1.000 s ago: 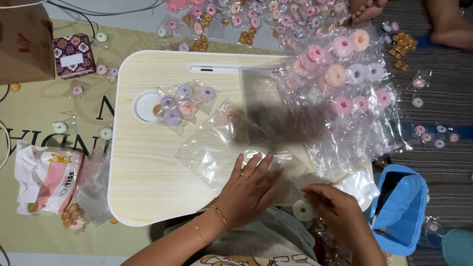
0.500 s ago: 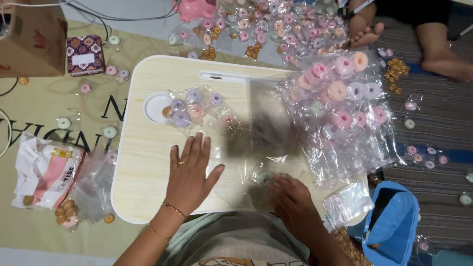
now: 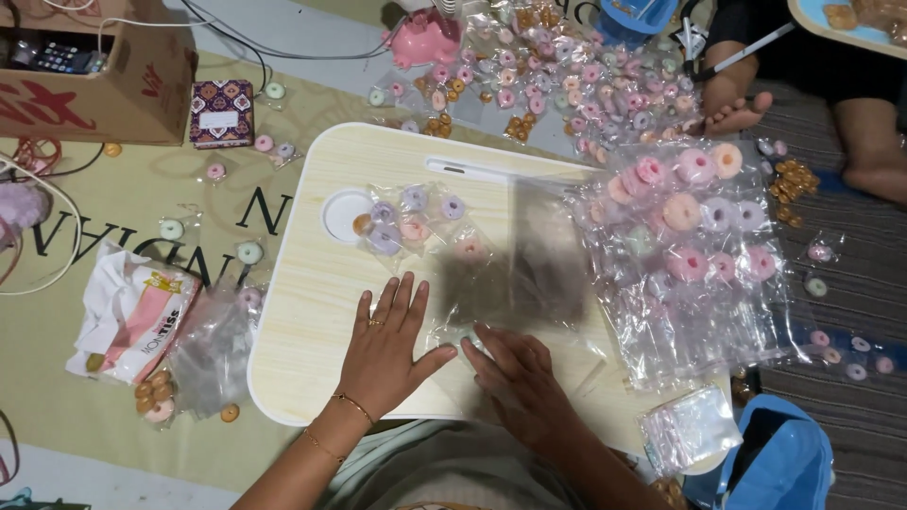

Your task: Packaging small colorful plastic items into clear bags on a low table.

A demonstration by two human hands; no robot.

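Now, largest to smallest, we see:
Lap table (image 3: 312, 312): we see a pale wood-grain top with rounded corners, set on a printed floor mat (image 3: 113, 217).
Packed pile (image 3: 694, 246): clear bags of pink, orange and lilac rings lie heaped on the table's right side.
Clear bag (image 3: 453, 321): we find it flat on the table near the front edge, under and between both hands.
Left hand (image 3: 387, 345): we see it spread wide, palm down, pressing on the table and the bag's left edge; it grips nothing.
Right hand (image 3: 515, 373): fingers extended and flat on the bag, holding nothing.
Small bag (image 3: 406, 222): a few rings inside, beside the round cup recess (image 3: 342, 213).
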